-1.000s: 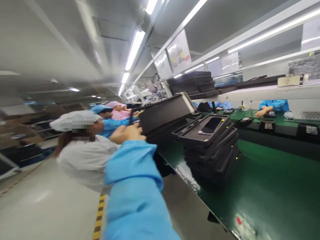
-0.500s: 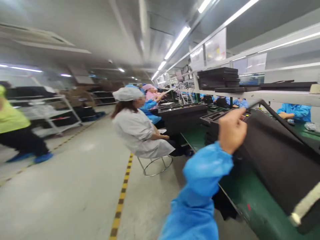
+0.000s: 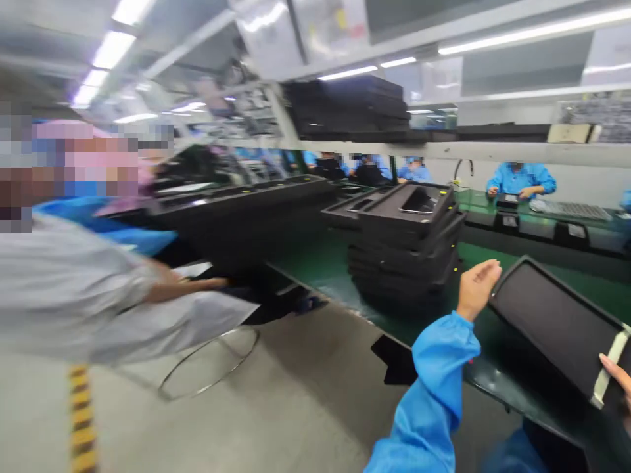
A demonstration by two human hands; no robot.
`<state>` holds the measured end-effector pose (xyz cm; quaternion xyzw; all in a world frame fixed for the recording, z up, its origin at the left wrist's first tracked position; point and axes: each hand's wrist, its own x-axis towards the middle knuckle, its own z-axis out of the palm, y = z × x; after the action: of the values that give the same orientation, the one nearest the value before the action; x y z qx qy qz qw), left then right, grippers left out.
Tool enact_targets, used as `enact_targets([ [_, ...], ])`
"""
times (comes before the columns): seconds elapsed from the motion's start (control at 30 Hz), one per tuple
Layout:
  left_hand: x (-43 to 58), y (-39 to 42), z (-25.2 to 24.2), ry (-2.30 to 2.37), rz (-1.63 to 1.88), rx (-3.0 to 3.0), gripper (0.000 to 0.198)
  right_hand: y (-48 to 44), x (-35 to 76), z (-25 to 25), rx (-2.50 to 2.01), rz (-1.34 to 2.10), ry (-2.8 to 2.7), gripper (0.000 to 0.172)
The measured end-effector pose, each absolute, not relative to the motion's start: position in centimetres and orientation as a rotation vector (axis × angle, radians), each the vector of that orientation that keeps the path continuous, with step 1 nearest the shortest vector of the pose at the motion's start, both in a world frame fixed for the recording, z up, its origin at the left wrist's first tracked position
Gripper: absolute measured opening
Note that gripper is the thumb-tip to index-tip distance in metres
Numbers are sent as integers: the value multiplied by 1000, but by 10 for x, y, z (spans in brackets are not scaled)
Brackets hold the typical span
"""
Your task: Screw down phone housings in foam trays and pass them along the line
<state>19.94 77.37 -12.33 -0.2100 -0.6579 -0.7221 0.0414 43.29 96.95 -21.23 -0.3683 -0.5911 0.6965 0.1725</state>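
Note:
My left hand (image 3: 476,286) grips the left end of a flat black tray (image 3: 552,324), fingers curled on its edge. My right hand (image 3: 618,376) shows only fingertips at the frame's right edge, pressed on the tray's near end by a pale tape strip. The tray hangs tilted above the green bench (image 3: 532,263). A stack of black trays (image 3: 404,246) stands on the bench just left of my left hand, and its top tray holds a phone-like device (image 3: 418,201).
A seated person in a white coat (image 3: 89,289) is close at left on a metal stool (image 3: 207,364). More black trays (image 3: 246,210) line the bench behind. Trays (image 3: 348,105) sit on the overhead shelf. Workers in blue (image 3: 520,179) sit across the bench. A yellow-black floor stripe (image 3: 81,420) runs at left.
The view has swung right and downward towards the bench. The tray in my hands has come down lower over the green surface, and my right fingertips have come into view.

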Motion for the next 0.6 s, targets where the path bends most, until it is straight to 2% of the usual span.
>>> enact_targets([
  [0.1, 165, 796, -150, -2306, -2154, -565, 33, 946, 447, -205, -1151, 2016, -1539, 39],
  [0.3, 102, 833, -179, -2785, -1614, -472, 72, 934, 431, -215, -1058, 2123, -1524, 46],
  [0.5, 40, 825, -223, -2931, -990, -702, 85, 937, 423, -233, -1047, 2081, -1463, 44],
  [0.6, 26, 818, -242, -2882, -877, -717, 87, 937, 423, -235, -1071, 2110, -1435, 46],
])
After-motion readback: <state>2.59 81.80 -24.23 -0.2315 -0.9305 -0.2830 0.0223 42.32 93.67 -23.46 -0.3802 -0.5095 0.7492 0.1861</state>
